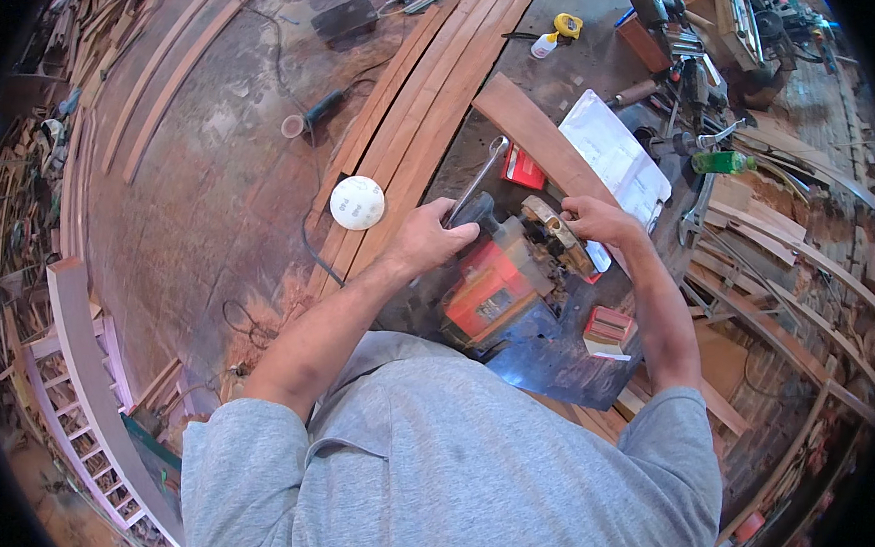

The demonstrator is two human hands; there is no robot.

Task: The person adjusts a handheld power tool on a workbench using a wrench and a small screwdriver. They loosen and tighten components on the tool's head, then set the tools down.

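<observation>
Orange power saw (496, 285) lying on its side on the bench (212, 187), directly under both hands and between them, round blade guard (555, 234) turned up on the right. Left hand (431, 238) closed around a long metal wrench (480, 176) at the saw's upper left, wrench shaft angling up and away over the reddish curved planks (427, 104), left forearm coming in bent from lower left. Right hand (594, 219) curled onto the blade guard's top edge, fingers folded down against it, with a small red box (609, 329) near the right forearm and a white sanding disc (358, 202) well left of the left hand.
</observation>
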